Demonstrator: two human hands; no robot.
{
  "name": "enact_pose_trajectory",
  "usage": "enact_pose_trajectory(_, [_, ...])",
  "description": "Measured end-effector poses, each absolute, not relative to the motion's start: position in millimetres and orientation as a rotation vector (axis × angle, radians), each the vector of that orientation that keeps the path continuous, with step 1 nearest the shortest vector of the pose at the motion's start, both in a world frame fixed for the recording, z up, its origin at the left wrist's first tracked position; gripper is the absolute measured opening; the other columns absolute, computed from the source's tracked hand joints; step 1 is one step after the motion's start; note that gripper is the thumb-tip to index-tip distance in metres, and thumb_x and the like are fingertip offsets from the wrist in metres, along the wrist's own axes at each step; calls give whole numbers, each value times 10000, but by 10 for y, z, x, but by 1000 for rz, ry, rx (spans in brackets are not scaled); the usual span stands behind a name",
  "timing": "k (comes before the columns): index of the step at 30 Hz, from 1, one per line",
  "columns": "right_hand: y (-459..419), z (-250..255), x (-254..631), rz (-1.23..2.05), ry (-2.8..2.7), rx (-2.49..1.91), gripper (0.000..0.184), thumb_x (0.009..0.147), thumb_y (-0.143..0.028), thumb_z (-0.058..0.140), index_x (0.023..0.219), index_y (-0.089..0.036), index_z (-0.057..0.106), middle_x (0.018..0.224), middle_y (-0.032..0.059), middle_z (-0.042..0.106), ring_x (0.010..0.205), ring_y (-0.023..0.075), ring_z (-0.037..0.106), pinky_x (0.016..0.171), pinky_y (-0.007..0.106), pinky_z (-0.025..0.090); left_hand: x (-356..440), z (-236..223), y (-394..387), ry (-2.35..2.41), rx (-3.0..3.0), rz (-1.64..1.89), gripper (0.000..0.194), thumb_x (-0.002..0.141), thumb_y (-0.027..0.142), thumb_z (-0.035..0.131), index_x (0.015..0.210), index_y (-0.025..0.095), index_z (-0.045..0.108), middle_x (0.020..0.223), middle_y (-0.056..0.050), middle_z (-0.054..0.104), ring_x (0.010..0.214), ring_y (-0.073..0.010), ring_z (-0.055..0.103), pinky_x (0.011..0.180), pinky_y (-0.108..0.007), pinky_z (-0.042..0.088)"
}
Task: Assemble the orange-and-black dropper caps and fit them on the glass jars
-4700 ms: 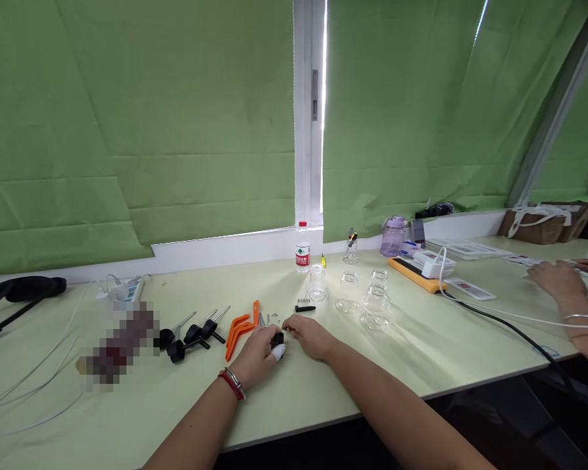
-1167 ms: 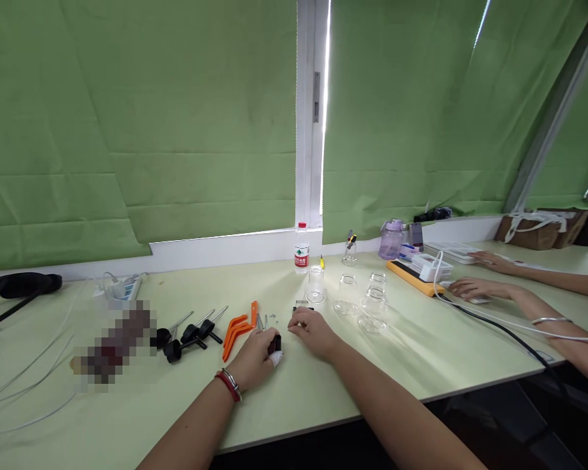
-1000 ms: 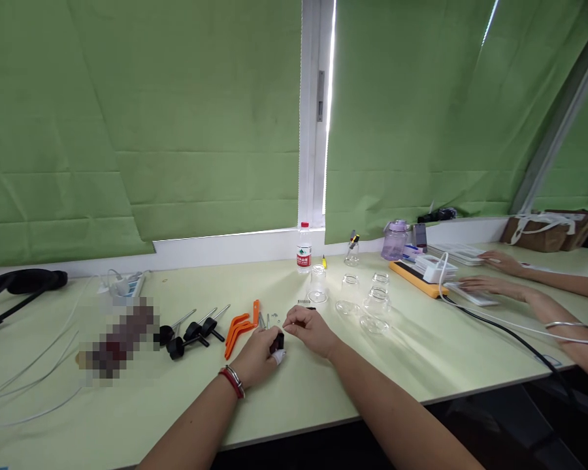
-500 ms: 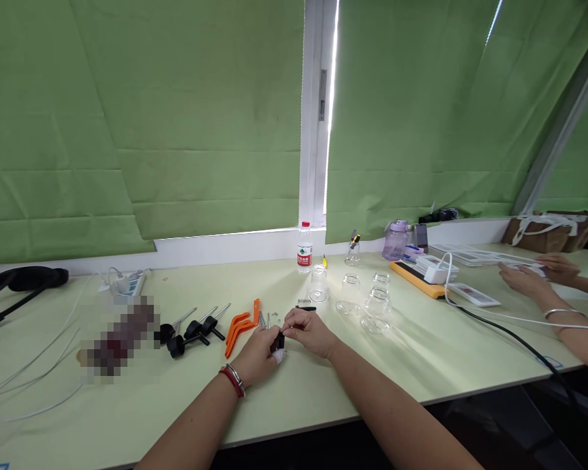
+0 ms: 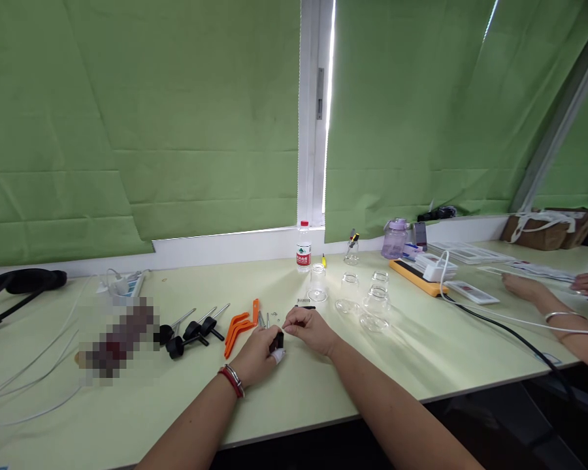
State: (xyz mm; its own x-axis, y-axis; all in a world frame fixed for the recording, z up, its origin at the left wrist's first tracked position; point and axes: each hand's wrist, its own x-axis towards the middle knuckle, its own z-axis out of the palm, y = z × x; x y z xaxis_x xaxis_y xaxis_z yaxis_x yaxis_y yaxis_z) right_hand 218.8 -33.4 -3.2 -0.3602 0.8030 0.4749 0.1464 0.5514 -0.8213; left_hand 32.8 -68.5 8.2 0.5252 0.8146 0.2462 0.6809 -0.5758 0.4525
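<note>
We saw the right hand (image 5: 312, 329) back slightly off the black part (image 5: 278, 341), gripped in the left hand (image 5: 259, 352) at the bench (image 5: 287, 408). Its fingers were pinched, any contents too small to tell. We judged the handling unfinished.

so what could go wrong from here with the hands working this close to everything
The small loose bits just beyond the left hand could get brushed away. The spring beyond the right hand might roll if nudged. The clear glasses stand near that hand and could tip if its arm swings outward.
</note>
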Motion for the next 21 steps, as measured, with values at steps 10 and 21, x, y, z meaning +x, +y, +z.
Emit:
enact_pose_trajectory(10, [-189,-136,2408,272,-2124,-1438,204,739,-100,574,867,-199,698,911,85,663,951,249,559,813,350,412,339,162,-733,1278,2392,611,147,760,223,497,899,189,531,784,-35,525,804,-217,498,642,-321,388])
enact_pose_trajectory(21, [-490,117,2114,486,-1897,-892,262,858,-176,440,1087,-214,560,916,53,592,846,156,542,777,313,441,334,93,-698,1261,2420,640,144,759,235,507,894,189,520,755,-29,538,785,-216,481,650,-320,379])
